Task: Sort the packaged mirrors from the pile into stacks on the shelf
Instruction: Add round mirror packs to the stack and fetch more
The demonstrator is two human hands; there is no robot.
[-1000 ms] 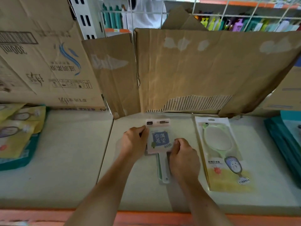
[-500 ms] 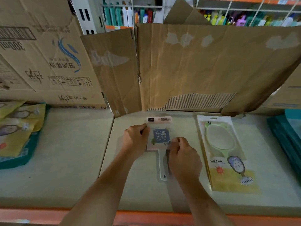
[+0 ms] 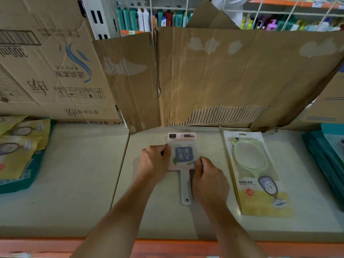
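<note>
We get soft, dimmish indoor light w/ a warm yellow-green cast. It seems to come from above & behind the cardboard point(image 3: 242, 75): the bottles point(image 3: 134, 17) at the back are brighter, & a faint shadow runs from the right hand point(image 3: 210, 181) toward us on the shelf point(image 3: 74, 183). Slight sheen on the green mirror packet point(image 3: 256, 172). Centre is sharp enough that print on the pink mirror packet point(image 3: 183, 155) reads clean; yellow packets point(image 3: 16, 146) at left & teal stack point(image 3: 327, 164) at right are smeared. Wide-angle bend bows lines near the edges.

L hand point(image 3: 155, 161) & R hand point(image 3: 209, 176) curled, pinching; arms fwd.
</note>
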